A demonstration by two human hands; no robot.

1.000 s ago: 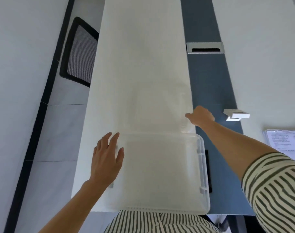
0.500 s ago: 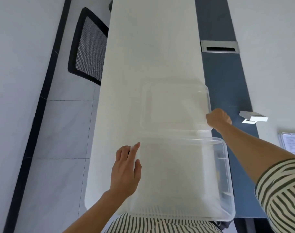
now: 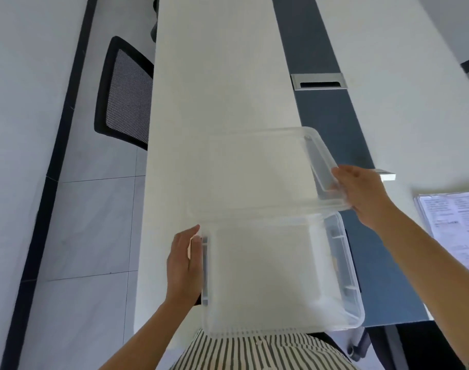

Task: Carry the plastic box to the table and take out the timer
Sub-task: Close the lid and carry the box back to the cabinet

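A clear plastic box (image 3: 278,273) sits at the near end of the white table (image 3: 222,89), its open top facing me. Its clear lid (image 3: 257,169) hangs tilted just beyond the box, and my right hand (image 3: 361,193) grips the lid's right edge. My left hand (image 3: 185,263) lies flat against the left wall of the box with its fingers together. The inside of the box looks pale and blurred, and I cannot make out a timer in it.
A black mesh chair (image 3: 123,94) stands left of the table. A dark blue strip with a metal cable slot (image 3: 318,82) runs along the right. A small white block (image 3: 386,175) and a printed sheet (image 3: 460,225) lie further right.
My right hand has lifted the lid off the table beyond the box and tilted it. My left hand has slid from the box's top to its left wall.
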